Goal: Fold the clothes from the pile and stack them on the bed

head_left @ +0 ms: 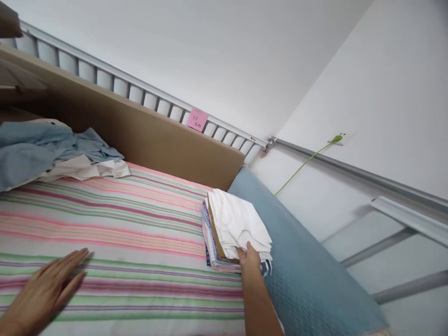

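Note:
A stack of folded clothes lies on the striped sheet [150, 291], with a folded white garment [240, 219] on top. Brown, pale blue, pink and dark checked layers show along the stack's left and near sides. My right hand [250, 256] grips the near edge of the white garment, thumb on top and the other fingers mostly hidden. At the lower left, my left hand [52, 287] is open over the sheet, fingers stretched out and holding nothing. Farther back at the left lies a rumpled light blue garment [38, 144] with white cloth [87, 168] beside it.
Behind the sheet stands a brown board [168, 144] against a metal railing [140, 88] bearing a pink note [198, 119]. A blue padded panel [297, 252] slopes along the right side. A green cord [304, 163] runs from a wall socket [345, 137].

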Demonstrator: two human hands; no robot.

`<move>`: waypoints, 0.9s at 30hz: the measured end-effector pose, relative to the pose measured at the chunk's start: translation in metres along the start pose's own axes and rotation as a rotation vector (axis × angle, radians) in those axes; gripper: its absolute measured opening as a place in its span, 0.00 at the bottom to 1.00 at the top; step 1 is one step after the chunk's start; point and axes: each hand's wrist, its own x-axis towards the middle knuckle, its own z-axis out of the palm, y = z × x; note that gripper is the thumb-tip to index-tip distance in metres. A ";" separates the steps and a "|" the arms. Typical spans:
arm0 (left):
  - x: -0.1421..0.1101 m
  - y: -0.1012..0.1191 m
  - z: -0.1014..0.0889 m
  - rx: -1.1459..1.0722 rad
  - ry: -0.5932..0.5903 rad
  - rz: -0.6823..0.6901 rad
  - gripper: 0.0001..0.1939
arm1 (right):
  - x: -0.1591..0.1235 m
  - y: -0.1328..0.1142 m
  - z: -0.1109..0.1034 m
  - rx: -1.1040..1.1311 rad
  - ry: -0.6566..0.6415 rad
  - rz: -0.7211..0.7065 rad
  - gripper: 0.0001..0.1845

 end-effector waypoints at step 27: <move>0.010 0.020 -0.024 0.164 -0.105 0.021 0.25 | 0.007 0.008 -0.016 -0.161 -0.169 0.055 0.23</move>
